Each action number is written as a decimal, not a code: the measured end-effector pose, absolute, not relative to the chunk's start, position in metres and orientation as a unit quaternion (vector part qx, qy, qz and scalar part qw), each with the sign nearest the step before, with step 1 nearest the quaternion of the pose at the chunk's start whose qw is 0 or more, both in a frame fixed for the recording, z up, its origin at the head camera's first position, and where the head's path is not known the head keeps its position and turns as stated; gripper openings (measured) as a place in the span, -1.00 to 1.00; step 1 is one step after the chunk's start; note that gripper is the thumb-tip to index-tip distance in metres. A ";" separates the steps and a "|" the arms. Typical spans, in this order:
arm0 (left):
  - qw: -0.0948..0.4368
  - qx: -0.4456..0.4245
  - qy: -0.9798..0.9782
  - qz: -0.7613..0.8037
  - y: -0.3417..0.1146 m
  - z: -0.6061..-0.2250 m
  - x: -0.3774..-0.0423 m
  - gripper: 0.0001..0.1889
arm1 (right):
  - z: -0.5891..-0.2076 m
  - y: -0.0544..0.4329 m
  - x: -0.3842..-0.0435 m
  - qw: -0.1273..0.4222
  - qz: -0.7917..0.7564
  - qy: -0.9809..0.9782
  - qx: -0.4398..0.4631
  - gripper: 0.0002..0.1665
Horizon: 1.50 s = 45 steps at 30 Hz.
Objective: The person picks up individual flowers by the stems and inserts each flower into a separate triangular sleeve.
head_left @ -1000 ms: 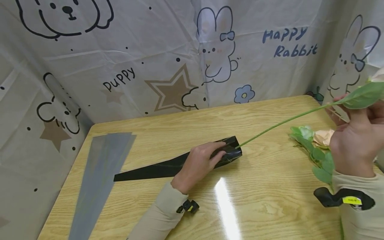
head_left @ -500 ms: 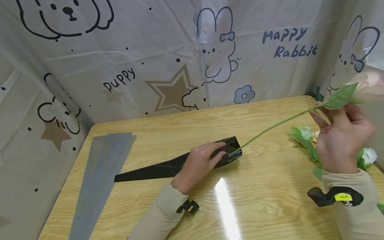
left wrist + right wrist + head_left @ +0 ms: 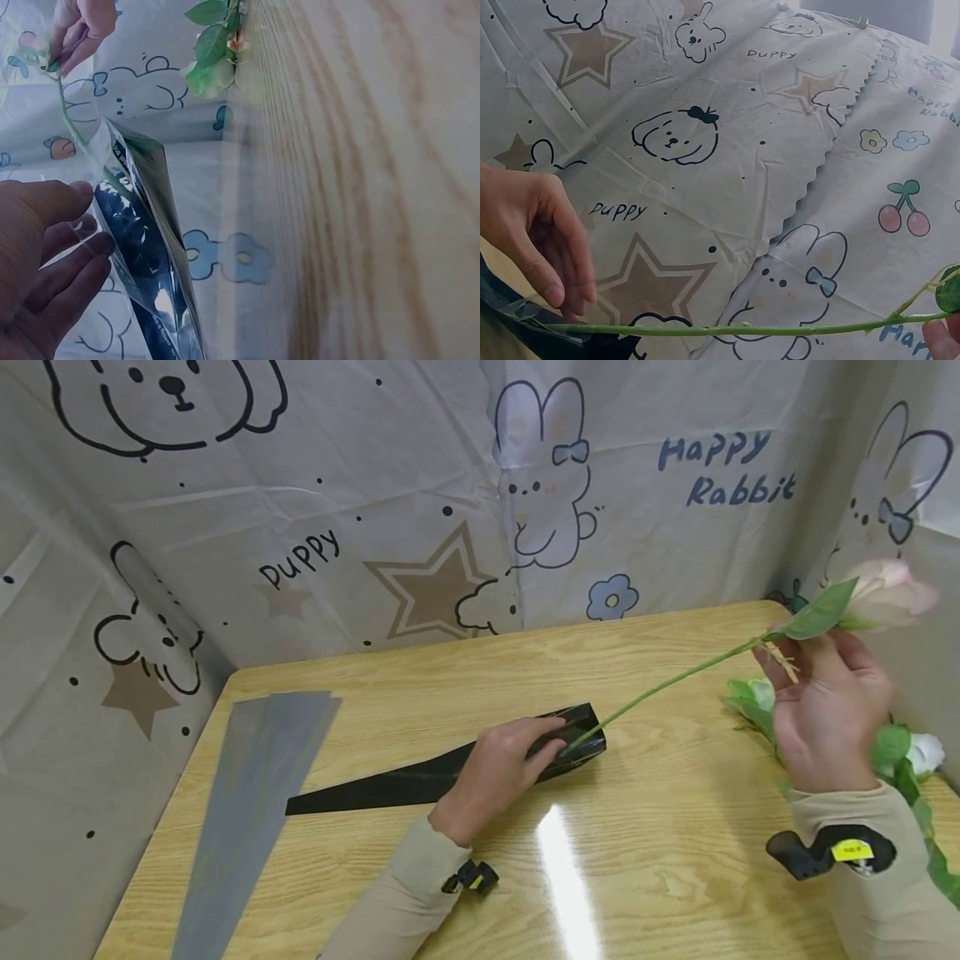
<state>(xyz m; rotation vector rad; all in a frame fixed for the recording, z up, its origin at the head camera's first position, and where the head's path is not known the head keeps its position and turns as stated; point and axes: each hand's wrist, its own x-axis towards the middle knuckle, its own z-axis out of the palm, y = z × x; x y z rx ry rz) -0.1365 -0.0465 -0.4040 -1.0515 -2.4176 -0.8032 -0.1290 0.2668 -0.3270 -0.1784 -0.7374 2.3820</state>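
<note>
A black flower sleeve (image 3: 390, 787) with a clear film front lies on the table, its wide mouth toward the right. My left hand (image 3: 495, 764) holds the film at that mouth between thumb and fingers; the left wrist view shows the sleeve (image 3: 142, 232) gaping there. Up at the right, my right hand (image 3: 832, 718) pinches the green stem of a pale pink artificial rose (image 3: 892, 593) just below its leaf. The lower end of the stem (image 3: 742, 329) runs into the sleeve's mouth, and its tip is hidden by the left fingers.
Grey flat sleeves (image 3: 255, 793) lie stacked on the left of the wooden table (image 3: 660, 860). Behind the right hand lie more artificial flowers, among them a white rose (image 3: 925, 753) with green leaves. A printed curtain (image 3: 390, 468) stands around the back and sides.
The right hand has moved left and slightly down with the rose, and its stem has slid deeper into the sleeve. My left hand has stayed in place on the sleeve.
</note>
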 end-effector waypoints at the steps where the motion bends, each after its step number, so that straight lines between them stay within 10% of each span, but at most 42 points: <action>1: 0.190 -0.374 -0.861 -0.287 -0.047 -0.404 -0.136 -0.72 | -0.328 0.267 -0.129 0.312 0.906 -0.277 -0.066 -0.67; 45: 0.256 -0.376 -0.845 -0.282 -0.045 -0.403 -0.136 -0.75 | -0.354 0.241 -0.136 0.223 0.937 -0.254 -0.085 -0.86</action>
